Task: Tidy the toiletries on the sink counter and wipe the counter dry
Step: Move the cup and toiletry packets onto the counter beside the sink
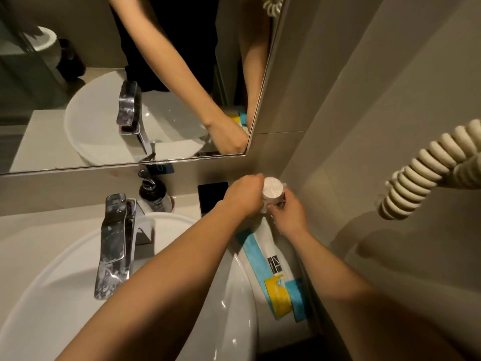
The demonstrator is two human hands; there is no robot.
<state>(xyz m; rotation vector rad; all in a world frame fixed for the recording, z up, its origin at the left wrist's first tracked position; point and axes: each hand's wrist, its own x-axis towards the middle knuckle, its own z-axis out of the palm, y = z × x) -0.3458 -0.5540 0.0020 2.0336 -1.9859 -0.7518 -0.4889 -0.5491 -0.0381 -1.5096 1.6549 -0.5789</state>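
my left hand [243, 196] is closed over one side of a small white round jar [272, 192], right of frame centre, and my right hand [289, 213] pinches it from below, so it probably gets steadied while i set it back in the corner. its lid is flat, smooth plastic. just below lies a long glossy tube [270, 269], white with blue and yellow. a dark pump bottle [153, 192] and a black slab [212, 196] stand on the pale bench [182, 204] behind the glazed basin [234, 295] and chrome tap [114, 243].
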